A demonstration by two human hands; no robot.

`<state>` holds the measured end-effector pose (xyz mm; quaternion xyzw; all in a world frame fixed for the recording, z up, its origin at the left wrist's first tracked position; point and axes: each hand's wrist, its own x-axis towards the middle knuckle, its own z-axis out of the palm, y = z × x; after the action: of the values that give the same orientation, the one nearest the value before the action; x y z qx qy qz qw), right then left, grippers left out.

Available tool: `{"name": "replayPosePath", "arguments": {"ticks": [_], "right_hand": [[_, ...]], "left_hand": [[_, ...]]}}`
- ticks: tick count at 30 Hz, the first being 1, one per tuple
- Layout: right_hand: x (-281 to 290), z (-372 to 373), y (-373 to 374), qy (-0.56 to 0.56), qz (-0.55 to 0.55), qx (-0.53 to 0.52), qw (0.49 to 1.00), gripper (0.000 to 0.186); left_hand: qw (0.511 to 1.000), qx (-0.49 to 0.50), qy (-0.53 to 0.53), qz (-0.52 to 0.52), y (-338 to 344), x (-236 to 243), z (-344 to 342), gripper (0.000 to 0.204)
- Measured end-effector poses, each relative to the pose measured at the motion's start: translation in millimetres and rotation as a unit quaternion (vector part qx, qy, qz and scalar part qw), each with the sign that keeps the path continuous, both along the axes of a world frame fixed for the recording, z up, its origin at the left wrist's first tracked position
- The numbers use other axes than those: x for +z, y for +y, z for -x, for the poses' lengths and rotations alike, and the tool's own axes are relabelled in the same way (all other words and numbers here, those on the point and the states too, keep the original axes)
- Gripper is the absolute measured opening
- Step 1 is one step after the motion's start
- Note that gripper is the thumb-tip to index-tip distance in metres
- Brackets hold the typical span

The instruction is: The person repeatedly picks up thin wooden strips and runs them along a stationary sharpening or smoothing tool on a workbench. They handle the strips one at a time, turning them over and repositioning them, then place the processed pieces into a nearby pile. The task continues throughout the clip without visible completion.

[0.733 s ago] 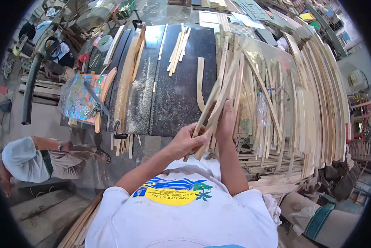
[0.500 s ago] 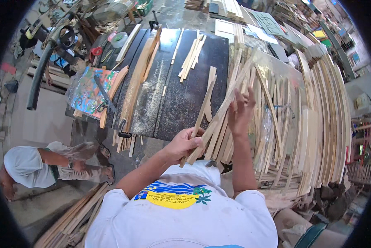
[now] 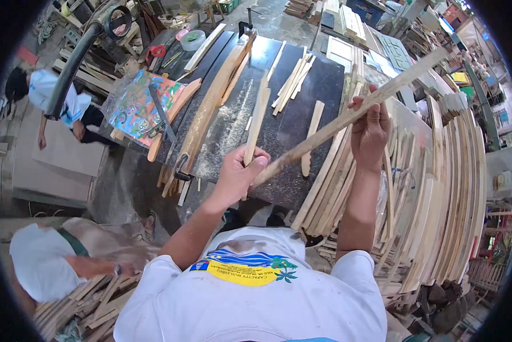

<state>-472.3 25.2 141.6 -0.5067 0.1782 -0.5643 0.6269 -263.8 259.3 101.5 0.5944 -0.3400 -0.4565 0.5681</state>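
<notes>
So, nearest me is my white T-shirt (image 3: 256,305), soft cotton with a yellow and blue print and a few smudges. Just past it, over the near edge of the counter (image 3: 331,80), the fingers of my left hand (image 3: 237,176) are wrapped round a short wooden piece (image 3: 258,117): pale, flat, with a little step in its edge toward the far tip. My right hand (image 3: 372,134) has its fingers curled round a long wooden strip (image 3: 335,125), thin, straight and rough looking, slanting from beside my left thumb out past the counter's right edge. Can't tell if that lower end touches my thumb.

A black metal clamp (image 3: 182,166) bites the near edge, left part, on a thick brown plank (image 3: 215,100) running to the far edge. Toward the right edge lies a flat offcut (image 3: 313,131) with a wavy end. Powdery sawdust (image 3: 224,131) dusts the smooth dark top. Further back there's a loose fan of skinny sticks (image 3: 293,84), and another clamp (image 3: 246,27) at the far edge.
</notes>
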Motion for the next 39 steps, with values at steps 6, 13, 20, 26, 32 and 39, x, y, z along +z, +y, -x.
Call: {"name": "replayPosePath", "arguments": {"ticks": [6,13,20,26,32,39], "right_hand": [[-35.1,-60.7,60.5,-0.095,-0.128,0.071,0.985,0.05],[-51.3,-109.6,104.0,-0.138,-0.18,0.035,0.973,0.04],[-59.6,-150.4,111.5,-0.187,-0.25,-0.067,0.948,0.034],[-74.9,-173.3,91.8,-0.23,-0.285,-0.081,0.927,0.024],[-80.9,-158.6,54.6,-0.147,-0.326,-0.111,0.927,0.021],[-77.7,-114.8,26.4,-0.12,-0.298,-0.276,0.906,0.027]], "left_hand": [[0.992,-0.123,0.007,-0.02,16.2,-7.2,-67.6,0.028],[0.962,-0.267,0.021,-0.046,51.5,-28.0,-123.8,0.027],[0.95,-0.279,0.135,-0.036,89.2,-40.6,-143.9,0.057],[0.954,-0.259,0.151,-0.005,91.7,-40.8,-136.7,0.048],[0.934,-0.352,0.047,-0.046,36.7,-49.5,-128.1,0.015],[0.948,-0.316,0.022,-0.031,-9.1,-51.0,-92.7,0.019]]}}
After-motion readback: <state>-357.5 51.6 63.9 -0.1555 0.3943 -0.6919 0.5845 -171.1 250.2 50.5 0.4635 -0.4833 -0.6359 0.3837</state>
